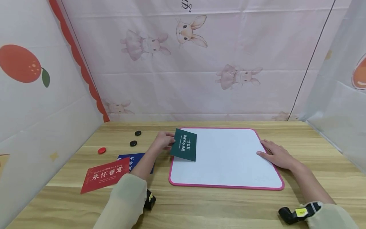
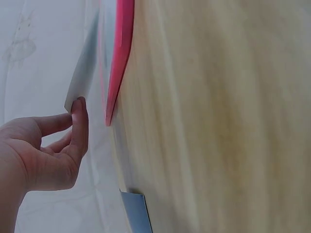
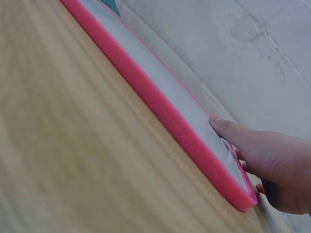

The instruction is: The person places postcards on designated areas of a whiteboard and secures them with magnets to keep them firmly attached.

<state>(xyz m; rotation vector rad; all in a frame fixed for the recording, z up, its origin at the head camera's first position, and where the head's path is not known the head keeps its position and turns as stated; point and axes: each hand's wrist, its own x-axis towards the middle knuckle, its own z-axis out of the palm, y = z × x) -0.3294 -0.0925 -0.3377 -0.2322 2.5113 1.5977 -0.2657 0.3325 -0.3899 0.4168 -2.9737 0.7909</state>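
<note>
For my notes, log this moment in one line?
left hand: pinches green card | right hand: grips whiteboard | red card: overlaps blue card

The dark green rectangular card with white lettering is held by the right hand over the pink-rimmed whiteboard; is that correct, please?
One detail is wrong: the head view shows the left hand holding the dark green card over the pink-rimmed whiteboard; the right hand touches the board's right edge.

On my feed, a wood-grained table (image 1: 217,206) sits before a creased, pale pink sheet (image 1: 183,95) printed with rabbits (image 1: 235,77). To my left I see a white covering (image 1: 54,121) with a red scalloped border (image 1: 75,54) and red fruit (image 1: 21,63); a greyish covering (image 1: 334,95) flanks the right.
</note>
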